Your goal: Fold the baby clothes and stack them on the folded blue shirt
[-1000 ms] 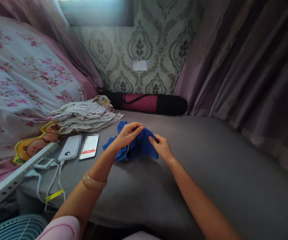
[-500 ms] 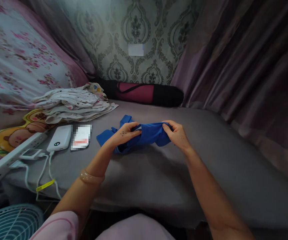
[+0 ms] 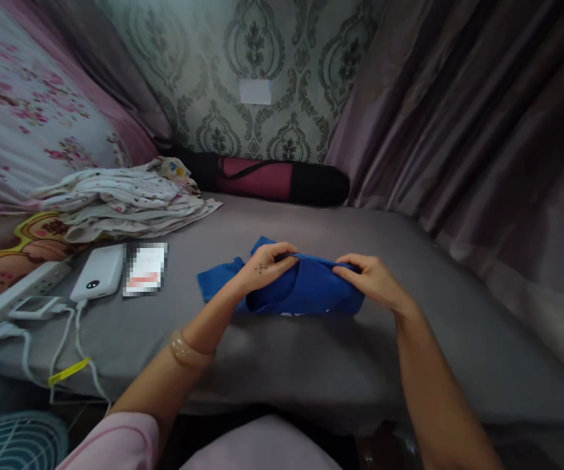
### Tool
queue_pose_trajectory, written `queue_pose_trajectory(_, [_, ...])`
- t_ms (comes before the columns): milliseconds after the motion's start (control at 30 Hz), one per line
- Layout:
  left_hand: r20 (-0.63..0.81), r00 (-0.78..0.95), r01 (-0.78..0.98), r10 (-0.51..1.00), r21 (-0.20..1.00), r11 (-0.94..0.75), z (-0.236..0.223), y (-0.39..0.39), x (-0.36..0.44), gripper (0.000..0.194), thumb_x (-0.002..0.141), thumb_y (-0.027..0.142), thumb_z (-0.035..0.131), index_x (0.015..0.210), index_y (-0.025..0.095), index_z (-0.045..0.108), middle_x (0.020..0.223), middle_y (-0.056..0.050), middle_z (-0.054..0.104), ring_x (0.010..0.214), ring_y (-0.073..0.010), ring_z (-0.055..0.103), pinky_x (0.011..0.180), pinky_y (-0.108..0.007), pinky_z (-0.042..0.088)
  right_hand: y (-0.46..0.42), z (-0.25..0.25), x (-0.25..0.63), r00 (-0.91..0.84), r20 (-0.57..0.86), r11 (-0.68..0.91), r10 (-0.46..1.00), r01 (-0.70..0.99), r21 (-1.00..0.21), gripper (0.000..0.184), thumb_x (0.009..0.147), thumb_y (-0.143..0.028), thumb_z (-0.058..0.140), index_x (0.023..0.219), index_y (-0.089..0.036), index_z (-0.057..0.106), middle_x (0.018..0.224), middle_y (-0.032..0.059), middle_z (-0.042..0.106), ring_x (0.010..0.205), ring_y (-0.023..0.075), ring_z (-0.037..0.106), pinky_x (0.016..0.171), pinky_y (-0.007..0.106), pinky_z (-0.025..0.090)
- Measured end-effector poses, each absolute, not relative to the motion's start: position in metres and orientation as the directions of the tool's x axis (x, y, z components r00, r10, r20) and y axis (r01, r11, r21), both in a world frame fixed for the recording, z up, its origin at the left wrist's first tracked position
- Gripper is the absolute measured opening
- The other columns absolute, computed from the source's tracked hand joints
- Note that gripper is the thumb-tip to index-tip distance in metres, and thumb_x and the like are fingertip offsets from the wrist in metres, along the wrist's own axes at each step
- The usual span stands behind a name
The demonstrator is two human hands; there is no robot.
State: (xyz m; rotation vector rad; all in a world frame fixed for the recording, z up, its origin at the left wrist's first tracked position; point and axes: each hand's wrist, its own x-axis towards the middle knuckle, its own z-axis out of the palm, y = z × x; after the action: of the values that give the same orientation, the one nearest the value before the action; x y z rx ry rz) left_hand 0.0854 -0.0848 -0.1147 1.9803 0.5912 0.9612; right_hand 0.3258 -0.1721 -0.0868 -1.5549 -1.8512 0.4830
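Observation:
A blue garment (image 3: 311,287), bunched and partly folded, lies on the grey-covered bed (image 3: 306,365) in front of me. My left hand (image 3: 269,264) pinches its upper edge near the middle, thumb and fingers closed on the cloth. At the right end, my right hand (image 3: 373,281) grips the same top edge between thumb and fingers. The cloth hangs between both hands, and a bit of white print shows along its lower side. A loose blue flap sticks out to the left, behind my left wrist.
To the left lie a white power bank (image 3: 98,273), a blurred-out phone-like item (image 3: 145,269), a power strip (image 3: 17,297) with cables, and a heap of patterned cloth (image 3: 130,199). A black and maroon long bag (image 3: 257,178) rests by the wall. A blue fan (image 3: 17,440) stands lower left.
Both hands have shifted right and slightly down in view with the garment. More of its front panel and the white print now show. The whole view has turned slightly.

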Motion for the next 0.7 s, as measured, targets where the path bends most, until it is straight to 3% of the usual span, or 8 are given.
queue_pose_trajectory(100, [0.354,0.647,0.078,0.675,0.850,-0.521,-0.137,-0.081,0.094,0.021,0.087,0.030,0.054,0.094,0.016,0.068,0.092,-0.005,0.070,0.089,-0.0180,0.064,0.080,-0.028,0.049,-0.165,-0.107,0.331,-0.182,0.098,0.202,0.978,0.744,-0.637,0.018,0.084,-0.032,0.058,0.091,-0.024,0.072,0.088,0.0008,0.073,0.083,0.0197,0.066,0.077,0.031,0.050])
queue_pose_trajectory(333, [0.322,0.699,0.029,0.639,0.879,-0.475,-0.138,-0.086,0.094,0.024,0.087,0.033,0.056,0.096,0.016,0.069,0.096,-0.007,0.070,0.092,-0.0195,0.064,0.083,-0.030,0.049,-0.155,-0.107,0.296,-0.244,0.197,0.303,0.950,0.555,-0.775,0.032,0.082,-0.031,0.062,0.113,-0.025,0.068,0.114,0.0044,0.069,0.109,0.0232,0.061,0.100,0.042,0.043])
queue_pose_trajectory(400, [0.330,0.705,0.018,0.628,0.877,-0.481,-0.135,-0.087,0.093,0.024,0.087,0.033,0.056,0.096,0.016,0.069,0.096,-0.007,0.070,0.092,-0.0186,0.063,0.081,-0.029,0.048,-0.151,-0.107,0.288,-0.275,0.200,0.316,0.941,0.490,-0.812,0.033,0.081,-0.033,0.063,0.113,-0.024,0.068,0.113,0.0042,0.069,0.107,0.0222,0.062,0.098,0.040,0.045])
queue_pose_trajectory(500, [0.326,0.682,0.032,0.654,0.881,-0.472,-0.136,-0.087,0.090,0.025,0.087,0.037,0.058,0.097,0.016,0.065,0.089,-0.005,0.067,0.081,-0.0151,0.061,0.073,-0.026,0.047,-0.146,-0.112,0.283,-0.281,0.166,0.282,0.945,0.445,-0.850,0.030,0.079,-0.037,0.066,0.104,-0.021,0.070,0.097,0.0030,0.072,0.090,0.0196,0.065,0.083,0.034,0.050])
queue_pose_trajectory(700, [0.232,0.706,0.084,0.669,0.911,-0.404,-0.140,-0.083,0.073,0.028,0.084,0.041,0.061,0.094,0.015,0.061,0.083,-0.002,0.062,0.073,-0.0126,0.056,0.066,-0.024,0.044,-0.151,-0.109,0.284,-0.152,0.197,0.249,0.968,0.555,-0.794,0.018,0.075,-0.037,0.069,0.079,-0.020,0.070,0.077,-0.0010,0.069,0.074,0.0152,0.062,0.069,0.026,0.046])
